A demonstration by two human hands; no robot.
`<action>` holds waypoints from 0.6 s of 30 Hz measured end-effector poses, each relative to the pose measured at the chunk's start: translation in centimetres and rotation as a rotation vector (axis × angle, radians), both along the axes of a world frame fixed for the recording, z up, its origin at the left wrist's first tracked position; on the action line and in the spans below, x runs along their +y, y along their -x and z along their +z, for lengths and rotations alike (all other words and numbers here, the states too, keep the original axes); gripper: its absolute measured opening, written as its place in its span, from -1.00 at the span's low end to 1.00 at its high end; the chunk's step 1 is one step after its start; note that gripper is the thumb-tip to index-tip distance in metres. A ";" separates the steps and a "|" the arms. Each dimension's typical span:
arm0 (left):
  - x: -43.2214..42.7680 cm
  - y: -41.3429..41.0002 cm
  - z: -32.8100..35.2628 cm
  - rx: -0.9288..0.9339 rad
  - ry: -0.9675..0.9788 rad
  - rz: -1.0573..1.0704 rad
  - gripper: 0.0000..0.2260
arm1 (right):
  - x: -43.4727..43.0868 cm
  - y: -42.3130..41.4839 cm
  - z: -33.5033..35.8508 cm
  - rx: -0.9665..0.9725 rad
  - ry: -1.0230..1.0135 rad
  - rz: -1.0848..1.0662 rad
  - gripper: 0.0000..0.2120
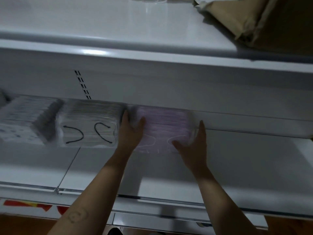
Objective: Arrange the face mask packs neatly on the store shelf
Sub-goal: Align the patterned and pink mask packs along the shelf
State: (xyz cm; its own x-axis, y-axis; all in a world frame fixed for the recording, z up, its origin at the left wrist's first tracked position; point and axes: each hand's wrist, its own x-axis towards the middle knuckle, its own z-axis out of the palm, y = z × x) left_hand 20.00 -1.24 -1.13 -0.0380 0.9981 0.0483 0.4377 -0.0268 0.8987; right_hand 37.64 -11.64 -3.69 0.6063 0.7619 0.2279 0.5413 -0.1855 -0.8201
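White shelf [101, 167]: patterned pack [25, 121], grey pack [89, 126], pink pack [162, 126] in row.

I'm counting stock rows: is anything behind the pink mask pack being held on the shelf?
Behind the pink mask pack, only the shelf's white back wall shows above it. The pack hides the shelf directly behind its base, so a lower second row cannot be ruled out.

The leftmost pack [23, 119] is blurred and cut by the left edge, its print unreadable. The box [274, 21] runs off the corner.
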 end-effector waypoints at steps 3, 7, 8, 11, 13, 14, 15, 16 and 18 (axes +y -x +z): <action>-1.1 0.4 0.2 0.211 -0.369 -0.108 -0.21 | -0.1 -0.5 1.0 -0.506 0.048 0.088 0.18; -0.6 0.4 1.5 0.622 -0.627 -0.509 -0.01 | 2.6 -0.9 4.5 -0.918 0.168 0.280 0.31; -0.1 0.3 1.9 0.752 -0.554 -0.593 0.09 | 3.3 -1.0 5.2 -0.963 0.235 0.333 0.33; 1.3 0.0 2.5 1.089 -0.410 -0.688 0.21 | 4.8 -0.9 5.9 -1.013 0.455 0.513 0.24; 1.4 0.0 2.7 1.126 -0.405 -0.639 0.16 | 4.9 -1.0 5.6 -1.018 0.474 0.507 0.20; 1.3 0.0 2.8 1.116 -0.407 -0.612 0.14 | 4.8 -1.0 5.5 -0.998 0.452 0.475 0.20; 1.2 0.1 2.7 1.115 -0.411 -0.602 0.13 | 4.7 -1.0 5.4 -0.979 0.437 0.463 0.19; 1.0 0.2 2.6 1.123 -0.413 -0.603 0.12 | 4.7 -0.9 5.4 -0.977 0.445 0.473 0.18; 0.9 0.3 2.6 1.149 -0.406 -0.601 0.11 | 4.6 -0.9 5.3 -0.991 0.464 0.490 0.16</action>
State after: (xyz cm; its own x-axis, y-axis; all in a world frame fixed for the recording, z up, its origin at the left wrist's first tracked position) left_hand 19.69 -0.36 1.49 0.6551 0.7539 0.0495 0.7550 -0.6509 -0.0791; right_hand 38.49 -6.99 1.64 -0.0550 0.9957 0.0745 0.9953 0.0487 0.0840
